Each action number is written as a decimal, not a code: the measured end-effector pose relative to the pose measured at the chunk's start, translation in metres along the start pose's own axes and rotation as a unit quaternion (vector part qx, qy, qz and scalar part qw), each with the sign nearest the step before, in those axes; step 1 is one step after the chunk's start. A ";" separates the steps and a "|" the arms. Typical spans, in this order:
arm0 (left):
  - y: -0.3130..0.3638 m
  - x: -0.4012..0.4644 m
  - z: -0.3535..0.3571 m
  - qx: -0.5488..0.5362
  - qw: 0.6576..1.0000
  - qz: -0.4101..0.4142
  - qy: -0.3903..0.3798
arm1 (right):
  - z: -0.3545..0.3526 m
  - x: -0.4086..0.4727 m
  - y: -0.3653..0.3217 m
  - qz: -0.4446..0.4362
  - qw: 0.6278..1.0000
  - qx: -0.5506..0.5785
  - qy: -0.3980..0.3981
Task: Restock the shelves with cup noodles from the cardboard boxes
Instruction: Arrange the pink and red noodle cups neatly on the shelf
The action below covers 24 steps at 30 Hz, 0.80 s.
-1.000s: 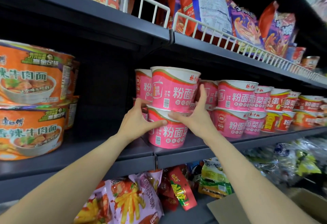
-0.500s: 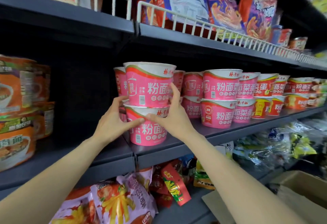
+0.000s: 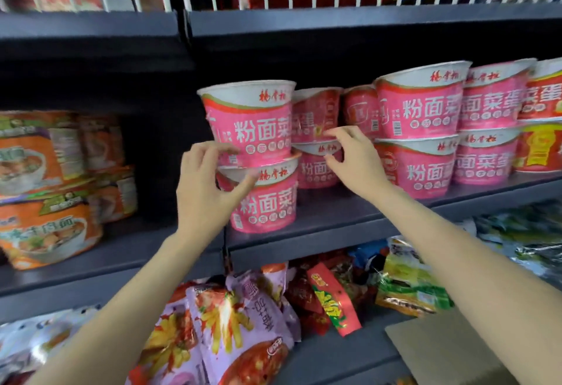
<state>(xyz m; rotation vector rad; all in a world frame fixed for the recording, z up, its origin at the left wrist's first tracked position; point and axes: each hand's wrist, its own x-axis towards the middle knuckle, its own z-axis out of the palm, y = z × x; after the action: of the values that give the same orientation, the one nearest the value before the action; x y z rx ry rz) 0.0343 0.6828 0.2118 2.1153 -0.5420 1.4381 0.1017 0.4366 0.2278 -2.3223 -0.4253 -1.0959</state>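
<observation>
Two pink cup noodles stand stacked at the left end of the row on the dark middle shelf (image 3: 334, 217), the upper cup (image 3: 258, 123) on the lower cup (image 3: 270, 208). My left hand (image 3: 206, 184) is in front of the stack's left side with loosely curled fingers, and its thumb lies across the lower cup's rim. My right hand (image 3: 349, 159) hovers to the right of the stack, in front of a rear pair of pink cups (image 3: 316, 168). Its fingers are loosely curled and hold nothing.
More stacked pink cups (image 3: 422, 129) fill the shelf to the right. Orange noodle bowls (image 3: 39, 153) are stacked at the left, with a dark gap between them and the pink stack. Snack bags (image 3: 231, 317) lie on the lower shelf. A cardboard box flap (image 3: 441, 351) shows at bottom right.
Both hands gripped the sides of the two-cup stack; now they have let go and drawn back slightly. The stack stands further in on the shelf. My view moved closer and rightwards.
</observation>
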 end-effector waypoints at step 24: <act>-0.016 -0.019 0.024 -0.024 0.991 -0.134 0.004 | 0.072 0.057 0.031 0.090 0.995 0.031 0.013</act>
<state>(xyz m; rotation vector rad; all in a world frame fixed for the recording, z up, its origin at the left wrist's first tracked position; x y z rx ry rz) 0.0547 0.6814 0.1842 2.0526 -0.2725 1.2682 0.1965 0.4568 0.2239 -2.2413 -0.2320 -1.0103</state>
